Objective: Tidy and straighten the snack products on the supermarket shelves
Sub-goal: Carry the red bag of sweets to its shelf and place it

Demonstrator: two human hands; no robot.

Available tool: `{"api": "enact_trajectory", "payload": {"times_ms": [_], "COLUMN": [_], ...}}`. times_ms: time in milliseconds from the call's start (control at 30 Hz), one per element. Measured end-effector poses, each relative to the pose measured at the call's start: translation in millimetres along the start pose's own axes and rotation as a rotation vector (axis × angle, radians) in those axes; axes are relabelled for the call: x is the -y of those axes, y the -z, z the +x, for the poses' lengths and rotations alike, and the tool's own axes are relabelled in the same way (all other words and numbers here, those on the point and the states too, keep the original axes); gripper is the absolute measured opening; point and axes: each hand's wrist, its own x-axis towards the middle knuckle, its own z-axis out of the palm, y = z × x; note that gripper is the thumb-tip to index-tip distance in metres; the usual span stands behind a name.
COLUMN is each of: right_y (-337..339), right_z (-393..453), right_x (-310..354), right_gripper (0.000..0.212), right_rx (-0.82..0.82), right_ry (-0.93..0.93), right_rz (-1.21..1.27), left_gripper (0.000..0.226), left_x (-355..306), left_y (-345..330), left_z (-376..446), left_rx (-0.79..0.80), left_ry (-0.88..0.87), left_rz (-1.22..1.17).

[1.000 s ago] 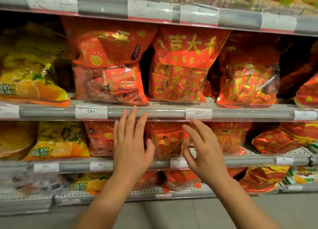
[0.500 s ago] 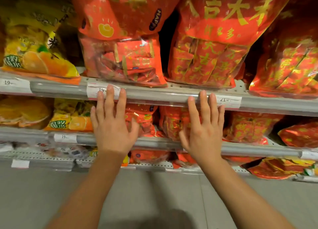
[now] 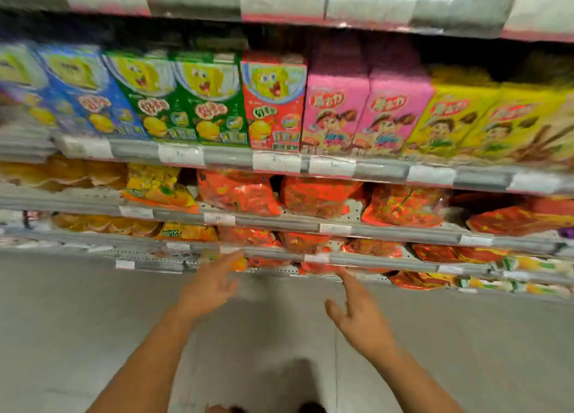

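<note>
The frame is blurred by motion. My left hand (image 3: 212, 283) and my right hand (image 3: 357, 313) hang in front of the low shelves with fingers spread, holding nothing and touching nothing. Above them red snack bags (image 3: 236, 195) and yellow-orange snack bags (image 3: 155, 189) lie on a middle shelf (image 3: 279, 221). More red bags (image 3: 310, 241) sit one shelf lower. One shelf up, a row of upright boxes stands side by side: blue boxes (image 3: 84, 92), green boxes (image 3: 177, 98), a red box (image 3: 273, 102), pink boxes (image 3: 366, 102) and yellow boxes (image 3: 484, 117).
Grey shelf rails with white price tags (image 3: 276, 161) run across the view. A further shelf edge (image 3: 310, 5) crosses the top. Grey floor (image 3: 77, 319) lies below the shelves. Dark shoe tips (image 3: 310, 408) show at the bottom edge.
The view has pulled back and tilted up, bringing the box shelf into sight. Both hands have come off the shelf rail and dropped lower, away from the bags.
</note>
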Motion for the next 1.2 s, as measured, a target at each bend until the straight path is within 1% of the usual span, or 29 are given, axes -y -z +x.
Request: {"api": "enact_trajectory", "payload": {"times_ms": [33, 67, 133, 167, 200, 267, 300, 333, 367, 400, 500, 567, 667, 767, 867, 967, 1033, 1100, 1200], "right_y": [13.2, 27.5, 55.3, 67.1, 80.0, 96.9, 103.5, 109.5, 113.1, 115.7, 115.4, 111.7, 101.0, 86.2, 75.1, 64.9, 57.9, 49.6, 34.0], "right_z": [-24.3, -46.7, -85.0, -99.3, -111.1, -124.4, -128.5, -131.2, -132.8, -133.6, -134.2, -134.3, -129.5, -120.9, -111.9, -99.5, -90.3, -81.4, -74.0], "right_x": [1.5, 5.8, 21.0, 27.2, 34.8, 38.3, 41.3, 46.4, 49.2, 52.1, 62.6, 76.0, 100.2, 129.7, 174.4, 215.2, 240.9, 268.0, 308.4], "right_gripper": [0.074, 0.071, 0.058, 0.054, 0.056, 0.068, 0.062, 0.049, 0.037, 0.031, 0.024, 0.019, 0.014, 0.015, 0.015, 0.026, 0.031, 0.026, 0.019], "right_rx": [0.016, 0.026, 0.036, 0.029, 0.019, 0.014, 0.024, 0.042, 0.053, 0.053, 0.034, 0.049, 0.085, 0.153, 0.208, 0.231, 0.197, 0.111, 0.007], "right_ry": [-0.014, -0.051, -0.149, -0.181, -0.202, -0.187, -0.157, -0.145, -0.134, -0.120, -0.124, -0.138, -0.108, -0.044, 0.046, 0.160, 0.223, 0.248, 0.244], "right_rz": [0.031, 0.084, 0.235, 0.301, 0.348, 0.397, 0.394, 0.393, 0.404, 0.410, 0.461, 0.510, 0.499, 0.439, 0.368, 0.271, 0.189, 0.190, 0.217], "left_gripper": [0.062, 0.055, 0.041, 0.037, 0.038, 0.045, 0.051, 0.051, 0.046, 0.040, 0.035, 0.036, 0.029, 0.029, 0.025, 0.022, 0.026, 0.026, 0.024], "left_x": [-6.8, -17.7, -48.0, -61.7, -73.5, -89.0, -90.3, -92.6, -95.4, -98.5, -113.7, -120.3, -121.3, -112.9, -95.9, -67.6, -49.2, -31.1, -7.0], "left_y": [14.8, 30.3, 59.3, 70.4, 80.2, 94.3, 96.7, 98.4, 98.9, 99.5, 104.1, 108.4, 120.4, 139.5, 164.9, 191.2, 211.0, 235.6, 277.8], "left_z": [-25.3, -53.4, -106.7, -129.4, -149.9, -181.8, -192.8, -201.8, -208.9, -214.5, -228.4, -237.5, -252.6, -271.3, -285.4, -281.0, -270.2, -256.4, -237.4], "left_rx": [0.016, -0.003, -0.098, -0.139, -0.158, -0.148, -0.143, -0.142, -0.149, -0.159, -0.188, -0.214, -0.293, -0.362, -0.446, -0.489, -0.486, -0.449, -0.407], "left_ry": [0.052, 0.130, 0.245, 0.268, 0.286, 0.323, 0.336, 0.347, 0.354, 0.364, 0.344, 0.336, 0.323, 0.304, 0.299, 0.293, 0.271, 0.219, 0.140], "left_rz": [-0.058, -0.110, -0.169, -0.171, -0.170, -0.166, -0.165, -0.177, -0.196, -0.212, -0.254, -0.276, -0.322, -0.342, -0.402, -0.460, -0.503, -0.536, -0.519]}}
